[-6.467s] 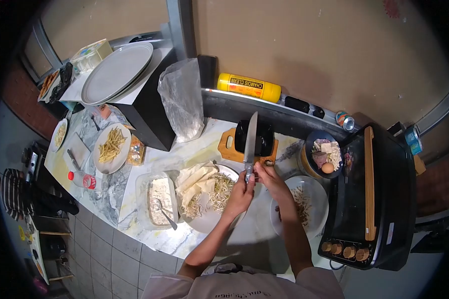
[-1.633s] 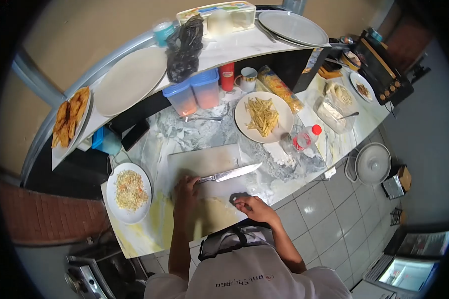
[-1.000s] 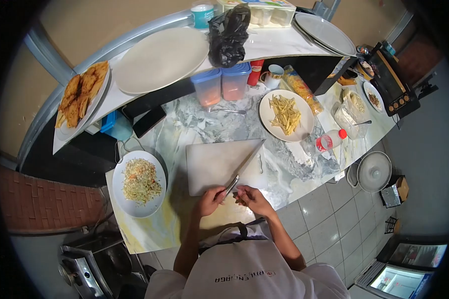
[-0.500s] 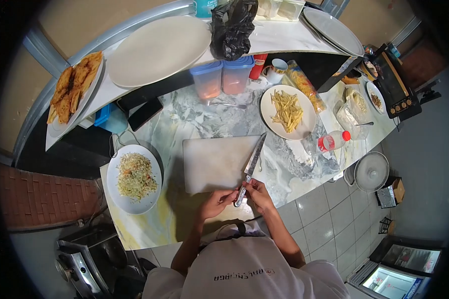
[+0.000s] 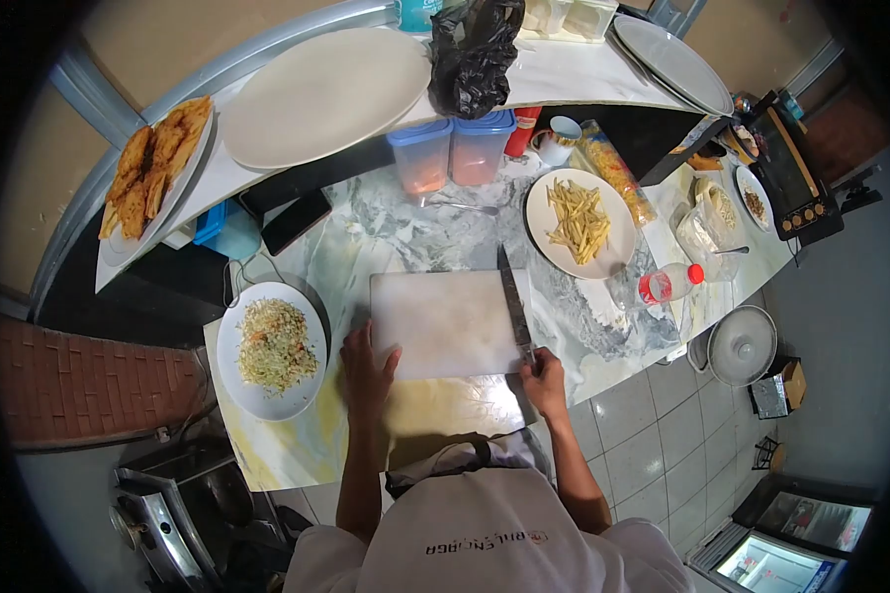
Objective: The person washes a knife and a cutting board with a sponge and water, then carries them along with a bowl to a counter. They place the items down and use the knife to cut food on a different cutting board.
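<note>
My right hand point(image 5: 544, 383) is closed round the handle of a kitchen knife point(image 5: 514, 301). Its long dark blade points away from me along the right edge of a white cutting board point(image 5: 445, 321). At the board's lower left corner is my left hand point(image 5: 368, 368), fingers stretched out and thumb apart, with nothing held. A white plate of shredded vegetables point(image 5: 275, 344) stands to the left of that hand. Beyond the board on the right, pale cut strips point(image 5: 578, 219) lie on a cream plate point(image 5: 618, 242).
A bottle with a red cap point(image 5: 670, 284) lies right of the board. Lidded plastic containers point(image 5: 420, 163), a mug point(image 5: 558, 141) and a phone point(image 5: 297, 221) are along the back. The raised shelf holds a large oval plate point(image 5: 326, 94), a black plastic bag point(image 5: 475, 59) and fried food point(image 5: 153, 168).
My left hand has left the knife handle and moved left to the board's corner, opening. The knife in my right hand has swung to point more straight ahead and shifted right.
</note>
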Demonstrator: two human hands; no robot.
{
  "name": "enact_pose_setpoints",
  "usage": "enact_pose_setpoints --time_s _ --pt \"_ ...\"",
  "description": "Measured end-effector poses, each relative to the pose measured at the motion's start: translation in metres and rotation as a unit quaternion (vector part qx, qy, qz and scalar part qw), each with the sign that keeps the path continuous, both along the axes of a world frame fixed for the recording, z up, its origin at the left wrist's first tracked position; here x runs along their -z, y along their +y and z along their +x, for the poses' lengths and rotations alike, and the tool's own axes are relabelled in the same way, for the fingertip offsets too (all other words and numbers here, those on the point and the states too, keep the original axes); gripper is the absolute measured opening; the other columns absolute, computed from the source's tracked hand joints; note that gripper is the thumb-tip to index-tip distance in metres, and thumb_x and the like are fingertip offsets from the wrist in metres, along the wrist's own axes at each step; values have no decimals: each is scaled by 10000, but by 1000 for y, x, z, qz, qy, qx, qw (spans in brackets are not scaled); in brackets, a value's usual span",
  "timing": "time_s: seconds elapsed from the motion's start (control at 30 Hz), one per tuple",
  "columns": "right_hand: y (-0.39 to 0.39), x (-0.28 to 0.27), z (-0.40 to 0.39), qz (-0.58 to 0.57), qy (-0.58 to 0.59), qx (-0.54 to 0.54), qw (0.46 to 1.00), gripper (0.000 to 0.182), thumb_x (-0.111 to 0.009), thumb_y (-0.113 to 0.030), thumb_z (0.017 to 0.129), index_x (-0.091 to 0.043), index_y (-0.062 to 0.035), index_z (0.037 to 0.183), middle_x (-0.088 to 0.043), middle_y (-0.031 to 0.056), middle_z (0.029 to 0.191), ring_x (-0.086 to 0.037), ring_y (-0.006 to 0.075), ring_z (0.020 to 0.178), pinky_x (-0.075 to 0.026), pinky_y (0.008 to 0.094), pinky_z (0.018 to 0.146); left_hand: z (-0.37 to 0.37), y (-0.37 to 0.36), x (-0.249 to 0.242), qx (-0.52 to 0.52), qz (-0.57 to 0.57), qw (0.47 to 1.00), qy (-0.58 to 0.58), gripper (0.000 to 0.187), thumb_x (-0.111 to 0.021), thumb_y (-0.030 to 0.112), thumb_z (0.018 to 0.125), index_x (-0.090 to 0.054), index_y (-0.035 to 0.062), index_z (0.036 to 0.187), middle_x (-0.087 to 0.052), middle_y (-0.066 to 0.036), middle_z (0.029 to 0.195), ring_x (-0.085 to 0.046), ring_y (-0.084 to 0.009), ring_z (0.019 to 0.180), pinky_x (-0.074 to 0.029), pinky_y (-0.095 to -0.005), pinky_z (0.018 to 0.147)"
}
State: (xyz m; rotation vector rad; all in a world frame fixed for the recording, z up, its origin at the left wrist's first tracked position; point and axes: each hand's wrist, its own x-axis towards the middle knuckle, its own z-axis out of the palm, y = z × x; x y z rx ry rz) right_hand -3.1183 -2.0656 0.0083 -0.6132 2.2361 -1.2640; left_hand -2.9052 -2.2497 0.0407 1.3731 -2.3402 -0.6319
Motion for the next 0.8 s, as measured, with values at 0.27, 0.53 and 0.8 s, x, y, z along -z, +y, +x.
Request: enact_pose_setpoints --time_s 0.27,0.53,0.8 --pt "5 -17 -20 78 58 13 995 223 -634 -104 735 -513 29 866 -580 238 687 -600 383 674 -450 395 561 -8 8 23 9 21 1000 -12 878 -743 256 640 -244 71 1339 -386 -237 1206 -374 -387 1114 -303 -482 936" --pt "-19 -4 -29 77 105 -51 990 285 -656 -155 733 -512 49 872 -586 253 714 -585 407 693 -456 421 576 -21 4 12 3 30 999 -44 1023 -799 282 540 -210 73 1350 -377 -248 1214 -373 -399 1103 -307 -475 929" --pt "-20 3 -32 99 100 -46 989 311 -658 -206 736 -525 51 849 -586 255 706 -583 409 700 -453 431 587 -20 15 20 70 64 995 -3 1240 -856 300 394 -137 96 1383 -230 -346 1292 -245 -474 1188 -220 -529 978"
